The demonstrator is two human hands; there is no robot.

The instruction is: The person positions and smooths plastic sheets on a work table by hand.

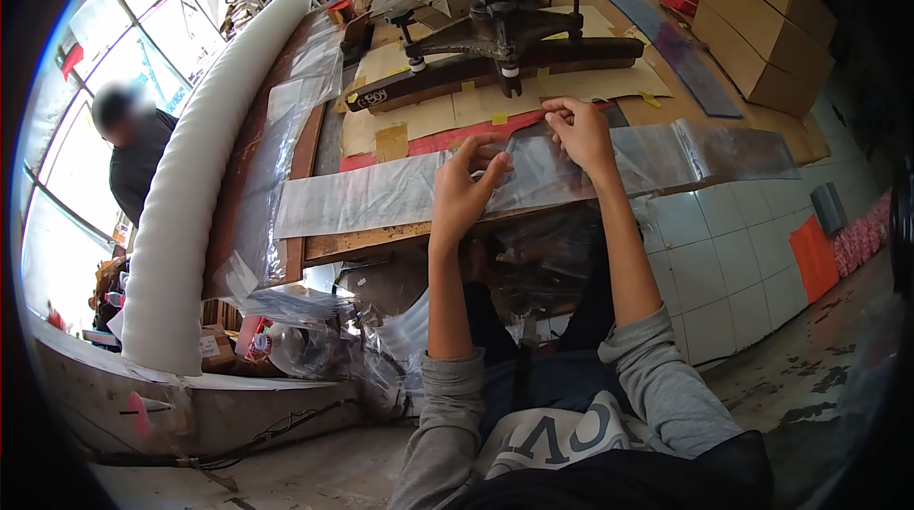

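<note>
Plastic strip [362, 196]: lay below my view of the fingertips, along the table's [367, 241] near edge, long axis left to right, its right end jutting over the floor.
Left hand [464, 188]: nearer to the strip, above its middle, thumb and forefinger narrowly spaced; I couldn't tell whether film was pinched there.
Right hand [583, 137]: fingertips bunched, farther in from that edge, around the red layer [428, 145]; I couldn't make out any grip.
Press bar [419, 91]: stood beyond both hands, roughly parallel to the strip.
</note>
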